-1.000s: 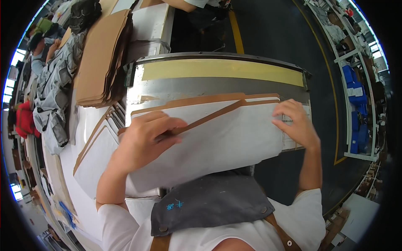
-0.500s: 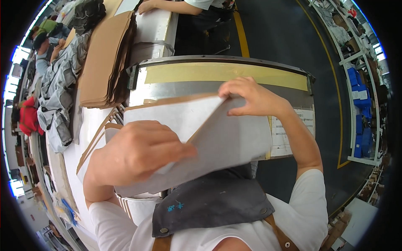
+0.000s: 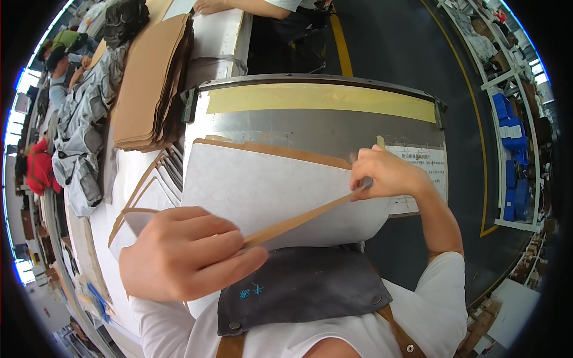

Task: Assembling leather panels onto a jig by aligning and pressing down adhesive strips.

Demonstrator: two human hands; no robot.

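A large white-faced panel with a brown edge (image 3: 268, 185) lies across the front of a metal-topped workbench (image 3: 322, 132). One of its edges shows as a narrow tan strip, running slantwise between my hands. My left hand (image 3: 188, 253) is closed on the lower left end of that strip, fingers curled and thumb side toward it. My right hand (image 3: 388, 173) pinches the upper right end, near the panel's right side. The left hand hides part of the panel's lower left. Whether the strip belongs to a second layer, I cannot tell.
Brown panels (image 3: 152, 77) are stacked at the upper left, with white-faced brown-edged pieces (image 3: 158, 185) fanned out below them. Grey fabric pieces (image 3: 83, 137) lie farther left. Yellow tape (image 3: 322, 101) crosses the bench's far side. A co-worker's arm (image 3: 250, 7) reaches in at the top.
My right hand has moved down and to the right, and my left hand slightly lower. The lifted edge has come down toward me, baring more of the white face beyond it.
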